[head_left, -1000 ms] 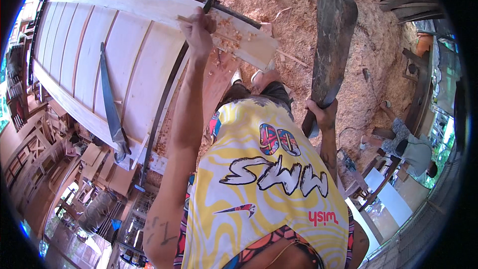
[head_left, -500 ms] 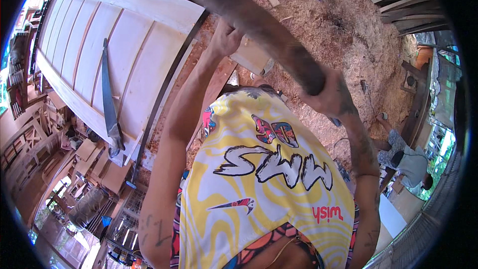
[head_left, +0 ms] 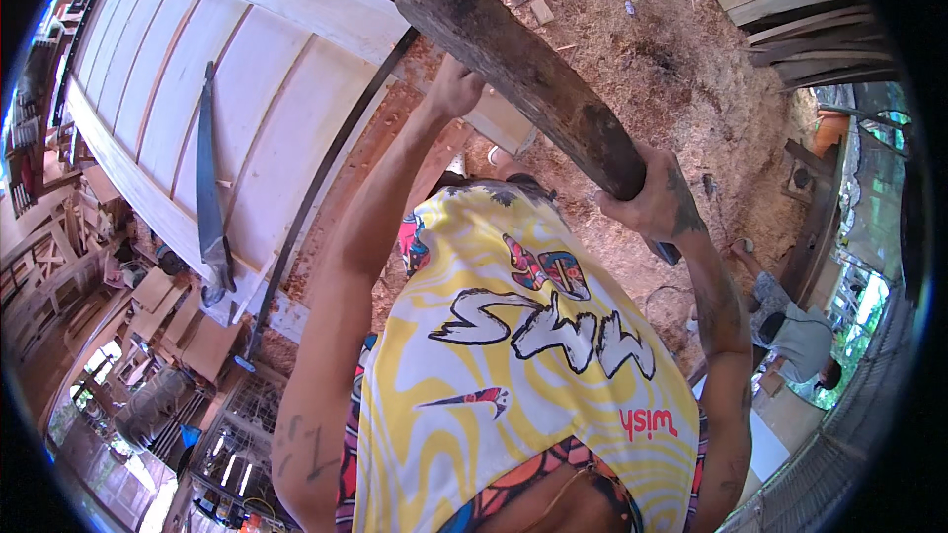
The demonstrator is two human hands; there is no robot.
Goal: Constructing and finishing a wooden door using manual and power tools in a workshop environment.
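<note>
A thick, dark, worn wooden mallet [head_left: 533, 79] slants across the upper middle, its broad end far left and its near end at my right hand [head_left: 647, 195]. That hand is closed around the near end, thumb along its underside. Beneath the right wrist a dark blue end of something [head_left: 664, 252] pokes out; its kind is unclear. My left hand [head_left: 455, 89] is a fist beside the mallet's far half, close to the edge of a panelled wooden door [head_left: 242, 89]. Whatever the left fist holds, if anything, is hidden. A handsaw [head_left: 206, 178] with a bluish blade lies on the door.
Sawdust and shavings [head_left: 691, 118] cover the ground beyond my hands, with scattered wood strips. Stacked boards [head_left: 790, 0] lie at the far right. Another person [head_left: 795, 341] crouches at the right. Wood offcuts [head_left: 168, 311] and frames crowd the left.
The mallet, blurred by motion before, now shows sharply; its far end has shifted a little right and toward me. My left fist has moved slightly nearer.
</note>
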